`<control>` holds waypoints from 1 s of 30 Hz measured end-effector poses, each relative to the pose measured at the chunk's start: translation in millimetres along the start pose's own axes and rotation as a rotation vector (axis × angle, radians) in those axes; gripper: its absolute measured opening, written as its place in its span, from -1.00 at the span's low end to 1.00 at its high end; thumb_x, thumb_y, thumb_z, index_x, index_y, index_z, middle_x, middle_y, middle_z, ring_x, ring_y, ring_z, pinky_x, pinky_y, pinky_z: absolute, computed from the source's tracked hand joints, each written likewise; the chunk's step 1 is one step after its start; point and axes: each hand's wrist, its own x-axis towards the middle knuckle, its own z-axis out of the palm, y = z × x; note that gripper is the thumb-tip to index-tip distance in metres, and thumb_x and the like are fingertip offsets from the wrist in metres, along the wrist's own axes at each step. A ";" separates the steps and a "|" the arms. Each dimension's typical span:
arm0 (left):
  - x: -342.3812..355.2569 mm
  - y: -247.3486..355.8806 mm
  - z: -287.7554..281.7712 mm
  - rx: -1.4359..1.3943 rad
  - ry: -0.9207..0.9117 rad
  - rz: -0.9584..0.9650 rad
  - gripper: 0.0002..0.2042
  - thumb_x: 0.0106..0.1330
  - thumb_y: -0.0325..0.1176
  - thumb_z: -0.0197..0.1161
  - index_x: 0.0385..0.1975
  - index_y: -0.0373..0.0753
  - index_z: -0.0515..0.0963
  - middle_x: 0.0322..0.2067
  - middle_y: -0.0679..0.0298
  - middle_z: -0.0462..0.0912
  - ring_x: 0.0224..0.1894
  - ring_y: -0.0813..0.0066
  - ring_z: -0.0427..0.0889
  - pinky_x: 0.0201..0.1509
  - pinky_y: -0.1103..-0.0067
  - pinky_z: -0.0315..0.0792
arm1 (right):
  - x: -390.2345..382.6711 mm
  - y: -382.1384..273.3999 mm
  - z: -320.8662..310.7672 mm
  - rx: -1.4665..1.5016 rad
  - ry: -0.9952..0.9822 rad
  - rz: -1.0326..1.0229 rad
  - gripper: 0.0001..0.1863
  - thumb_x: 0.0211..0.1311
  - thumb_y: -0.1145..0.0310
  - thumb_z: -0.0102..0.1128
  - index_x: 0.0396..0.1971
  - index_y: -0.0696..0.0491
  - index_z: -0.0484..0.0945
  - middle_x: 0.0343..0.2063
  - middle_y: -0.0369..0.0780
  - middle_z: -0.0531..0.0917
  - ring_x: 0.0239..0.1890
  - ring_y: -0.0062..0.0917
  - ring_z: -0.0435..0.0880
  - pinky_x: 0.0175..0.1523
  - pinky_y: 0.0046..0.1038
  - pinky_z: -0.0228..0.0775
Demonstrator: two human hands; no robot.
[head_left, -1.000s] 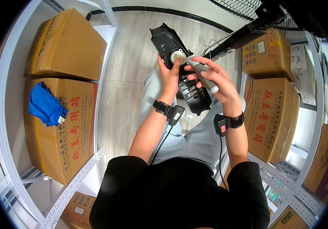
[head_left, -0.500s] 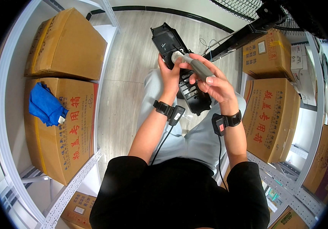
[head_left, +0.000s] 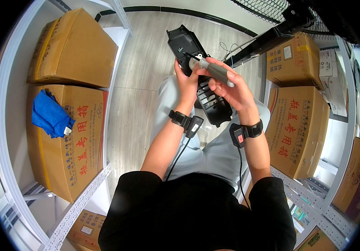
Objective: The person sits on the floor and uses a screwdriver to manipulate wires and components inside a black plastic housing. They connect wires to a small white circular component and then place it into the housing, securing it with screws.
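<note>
A long black plastic housing [head_left: 217, 111] with slots and ribs lies slantwise above my knees. My left hand [head_left: 187, 83] grips it near its middle, with the thumb side up by a round white part [head_left: 193, 62] set in the housing. In my right hand [head_left: 240, 91] is a screwdriver [head_left: 216, 72] with a grey handle, held between thumb and fingers. Its dark shaft points to the upper left, over the housing's far half. Whether the tip touches the housing I cannot tell. Part of the white piece is hidden behind my fingers and the handle.
Cardboard boxes [head_left: 73, 146] stand on the left shelf, a blue cloth [head_left: 51, 113] lying on one. More boxes [head_left: 299, 131] fill the right shelf. A black metal post [head_left: 263, 42] with a wire fan guard [head_left: 259, 10] leans in at the upper right, near thin cables [head_left: 229, 50].
The screwdriver's shaft has swung left, showing more of its length across the housing. My right hand has shifted a little left, its fingers regripping the handle. My left hand has hardly moved.
</note>
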 end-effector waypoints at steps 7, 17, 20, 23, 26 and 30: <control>-1.2 4.1 0.1 0.039 -0.021 0.004 -0.24 0.13 -0.45 0.34 0.32 -0.26 0.07 0.08 0.14 0.39 0.06 0.36 0.47 0.14 0.46 0.39 | -3.5 -7.0 6.2 -0.059 0.057 0.009 -0.14 0.13 -0.01 0.14 0.31 0.25 0.15 0.07 0.13 0.48 -0.39 -0.63 0.47 -0.37 -0.72 0.30; -2.7 12.1 4.0 0.306 -0.083 0.174 -0.43 0.28 -0.46 0.21 0.30 -0.20 0.22 0.22 0.18 0.35 0.23 0.36 0.35 0.34 0.46 0.16 | -37.0 -27.5 1.5 0.055 0.005 -0.039 -0.09 0.10 -0.02 0.19 0.31 0.29 0.12 0.05 0.22 0.47 -0.48 -0.66 0.40 -0.39 -0.71 0.29; -1.1 7.1 0.8 0.276 -0.088 0.137 -0.60 0.27 -0.48 0.20 0.13 -0.24 0.41 0.12 0.20 0.44 0.18 0.37 0.39 0.30 0.48 0.19 | -46.3 -30.6 -1.0 0.080 -0.002 -0.015 -0.07 0.08 -0.02 0.20 0.32 0.30 0.10 0.05 0.23 0.47 -0.49 -0.67 0.37 -0.36 -0.71 0.31; 2.6 -4.6 -4.6 0.241 -0.088 0.132 -0.74 0.26 -0.49 0.20 -0.04 -0.28 0.50 -0.01 0.22 0.50 0.09 0.40 0.44 0.23 0.51 0.25 | -51.0 -28.9 -3.8 0.113 0.004 0.010 -0.05 0.06 -0.02 0.21 0.32 0.30 0.08 0.05 0.24 0.46 -0.48 -0.68 0.37 -0.34 -0.71 0.32; 2.9 -9.8 -6.8 0.224 -0.080 0.117 -0.81 0.26 -0.50 0.20 -0.14 -0.29 0.52 -0.11 0.25 0.53 0.00 0.44 0.48 0.15 0.53 0.30 | -53.8 -28.2 -5.4 0.135 0.007 0.024 -0.04 0.05 -0.01 0.22 0.32 0.30 0.07 0.06 0.24 0.45 -0.46 -0.68 0.38 -0.32 -0.71 0.34; 2.0 -10.1 -7.2 0.216 -0.069 0.090 -0.84 0.25 -0.49 0.22 -0.18 -0.30 0.52 -0.16 0.27 0.53 -0.05 0.46 0.49 0.10 0.56 0.31 | -54.7 -28.2 -6.0 0.155 0.003 0.025 -0.04 0.04 0.00 0.23 0.32 0.31 0.08 0.05 0.24 0.45 -0.46 -0.68 0.39 -0.31 -0.71 0.34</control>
